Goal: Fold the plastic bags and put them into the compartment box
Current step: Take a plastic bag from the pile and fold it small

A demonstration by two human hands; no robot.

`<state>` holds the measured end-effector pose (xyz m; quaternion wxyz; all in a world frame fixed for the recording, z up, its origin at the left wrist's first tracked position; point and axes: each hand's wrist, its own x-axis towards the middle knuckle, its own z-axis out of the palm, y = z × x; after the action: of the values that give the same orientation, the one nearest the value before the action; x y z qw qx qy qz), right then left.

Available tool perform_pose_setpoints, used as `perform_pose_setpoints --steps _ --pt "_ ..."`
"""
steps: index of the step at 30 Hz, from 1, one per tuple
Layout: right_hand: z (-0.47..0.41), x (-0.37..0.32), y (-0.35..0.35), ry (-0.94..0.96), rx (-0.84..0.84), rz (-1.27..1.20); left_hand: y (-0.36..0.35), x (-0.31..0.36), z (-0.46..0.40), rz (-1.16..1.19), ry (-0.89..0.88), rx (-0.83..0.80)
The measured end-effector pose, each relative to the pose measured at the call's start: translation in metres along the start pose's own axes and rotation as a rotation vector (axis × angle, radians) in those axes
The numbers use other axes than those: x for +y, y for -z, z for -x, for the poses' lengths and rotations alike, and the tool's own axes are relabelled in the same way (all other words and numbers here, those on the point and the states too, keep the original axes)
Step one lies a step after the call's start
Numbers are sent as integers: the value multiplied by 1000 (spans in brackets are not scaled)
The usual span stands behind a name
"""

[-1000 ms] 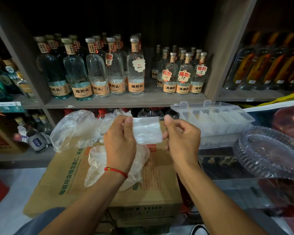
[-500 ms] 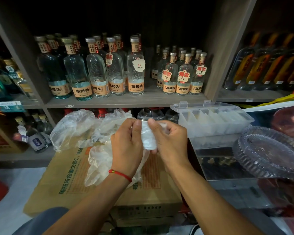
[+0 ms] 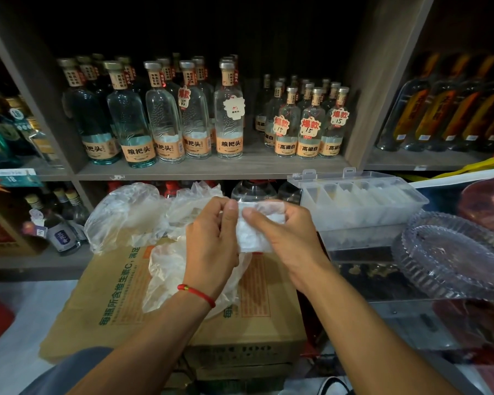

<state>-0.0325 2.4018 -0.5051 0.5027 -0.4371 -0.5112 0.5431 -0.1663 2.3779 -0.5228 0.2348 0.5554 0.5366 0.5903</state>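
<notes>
A folded white plastic bag (image 3: 254, 235), now a small thick packet, is held between both hands above a cardboard carton. My left hand (image 3: 211, 238), with a red string at the wrist, pinches its left edge. My right hand (image 3: 285, 235) grips its right side, thumb on top. Several loose crumpled plastic bags (image 3: 126, 215) lie on the carton behind and under my hands. The clear compartment box (image 3: 354, 206) stands open to the right, several of its slots holding folded white bags.
The cardboard carton (image 3: 120, 295) sits on a stack below. Glass liquor bottles (image 3: 228, 115) fill the shelf behind. A clear ribbed plastic dish (image 3: 454, 252) rests on a glass counter at right. The shelf edge (image 3: 211, 171) runs just above the box.
The bag was a wide flat rectangle stretched between my hands; my hands came together and folded it over into a narrower packet, which both hands now hold.
</notes>
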Motion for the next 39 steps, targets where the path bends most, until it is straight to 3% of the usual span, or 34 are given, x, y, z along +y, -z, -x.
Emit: perform_pose_setpoints --steps 4,7,14,23,28,39 --pt "-4 1 4 37 93 -17 5 -2 -2 166 172 -153" --pt "-7 1 7 31 108 -22 7 -3 -1 223 199 -235" --pt "-3 -1 17 36 19 -30 11 -3 -4 180 161 -163" --pt "-5 -7 27 -115 -169 -200 14 1 -4 289 241 -245" --pt "-3 -12 38 -10 -127 -84 20 3 -9 357 277 -222" --pt "3 -13 39 168 -269 -15 23 6 -6 306 189 -515"
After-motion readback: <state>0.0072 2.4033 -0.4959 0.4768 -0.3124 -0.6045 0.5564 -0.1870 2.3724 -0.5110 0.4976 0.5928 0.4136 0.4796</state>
